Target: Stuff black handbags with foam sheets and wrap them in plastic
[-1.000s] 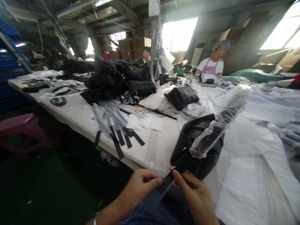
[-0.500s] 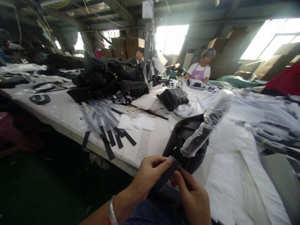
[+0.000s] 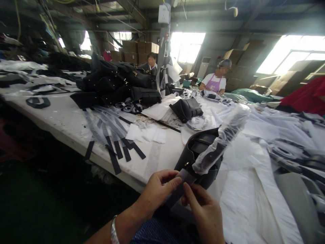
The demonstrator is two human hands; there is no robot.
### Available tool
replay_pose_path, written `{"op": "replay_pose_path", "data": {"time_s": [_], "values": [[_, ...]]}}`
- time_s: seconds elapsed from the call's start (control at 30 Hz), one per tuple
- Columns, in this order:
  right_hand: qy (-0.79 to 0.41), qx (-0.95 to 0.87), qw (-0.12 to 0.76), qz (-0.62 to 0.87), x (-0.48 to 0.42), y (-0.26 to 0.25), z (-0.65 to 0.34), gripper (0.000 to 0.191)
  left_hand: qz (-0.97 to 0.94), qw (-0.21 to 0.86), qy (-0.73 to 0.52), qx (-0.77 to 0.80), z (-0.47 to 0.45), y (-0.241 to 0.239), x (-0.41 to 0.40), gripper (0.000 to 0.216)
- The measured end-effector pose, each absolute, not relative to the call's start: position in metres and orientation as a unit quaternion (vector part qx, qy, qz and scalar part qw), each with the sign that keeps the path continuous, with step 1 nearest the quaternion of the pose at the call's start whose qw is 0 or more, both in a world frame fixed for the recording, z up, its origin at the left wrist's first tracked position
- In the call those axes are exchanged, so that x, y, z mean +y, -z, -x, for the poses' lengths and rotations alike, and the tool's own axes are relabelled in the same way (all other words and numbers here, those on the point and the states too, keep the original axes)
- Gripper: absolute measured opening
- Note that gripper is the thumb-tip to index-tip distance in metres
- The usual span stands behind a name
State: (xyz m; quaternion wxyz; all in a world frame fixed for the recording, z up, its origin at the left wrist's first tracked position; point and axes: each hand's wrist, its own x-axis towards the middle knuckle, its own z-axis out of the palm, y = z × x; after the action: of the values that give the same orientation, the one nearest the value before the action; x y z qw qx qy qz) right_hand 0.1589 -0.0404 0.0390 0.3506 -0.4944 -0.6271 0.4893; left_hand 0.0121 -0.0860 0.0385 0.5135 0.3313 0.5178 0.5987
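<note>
My left hand (image 3: 157,190) and my right hand (image 3: 203,211) both pinch a narrow dark strap in a clear plastic sleeve (image 3: 180,188), held just off the near edge of the white table (image 3: 76,123). Directly behind the strap stands a black handbag (image 3: 200,159) with its mouth upward. The bag's handle, wrapped in clear plastic (image 3: 223,137), rises to the upper right. A silver bangle sits on my left wrist.
Several plastic-sleeved black straps (image 3: 111,135) hang over the table edge at left, beside white paper pieces (image 3: 147,134). A pile of black bags (image 3: 116,84) and another bag (image 3: 186,109) lie farther back. Two other people sit at the far end. White sheets cover the right side.
My hands have come closer together along the strap and risen nearer the bag. The view has swung to the right, so the pink stool at left is out of sight.
</note>
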Motion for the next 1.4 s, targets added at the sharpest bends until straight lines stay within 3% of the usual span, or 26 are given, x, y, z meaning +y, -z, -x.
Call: {"op": "replay_pose_path", "data": {"time_s": [0.37,0.6,0.77,0.9,1.0,1.13,1.4], "values": [[-0.498,-0.611,0.362,0.497,-0.049,-0.040,-0.149,0.042,-0.286,0.502,-0.622,0.528,-0.020,-0.016,-0.101,0.031],[-0.427,-0.646,0.361,0.519,-0.041,-0.055,-0.151,0.041,-0.341,0.430,-0.637,0.541,-0.022,-0.020,-0.099,0.022],[-0.489,-0.613,0.369,0.499,-0.034,-0.047,-0.150,0.043,-0.456,0.233,-0.643,0.569,-0.027,-0.013,-0.102,0.012],[-0.585,-0.533,0.403,0.460,-0.033,-0.038,-0.148,0.042,-0.602,0.025,-0.596,0.530,-0.026,-0.007,-0.106,0.026],[-0.651,-0.477,0.408,0.427,-0.034,-0.036,-0.148,0.039,-0.662,-0.070,-0.538,0.518,-0.020,-0.009,-0.106,0.028],[-0.673,-0.479,0.400,0.397,-0.036,-0.038,-0.151,0.043,-0.704,-0.112,-0.482,0.510,-0.011,-0.018,-0.107,0.024],[-0.576,-0.602,0.334,0.440,-0.038,-0.051,-0.151,0.045,-0.721,-0.088,-0.480,0.492,-0.010,-0.011,-0.113,0.025]]}}
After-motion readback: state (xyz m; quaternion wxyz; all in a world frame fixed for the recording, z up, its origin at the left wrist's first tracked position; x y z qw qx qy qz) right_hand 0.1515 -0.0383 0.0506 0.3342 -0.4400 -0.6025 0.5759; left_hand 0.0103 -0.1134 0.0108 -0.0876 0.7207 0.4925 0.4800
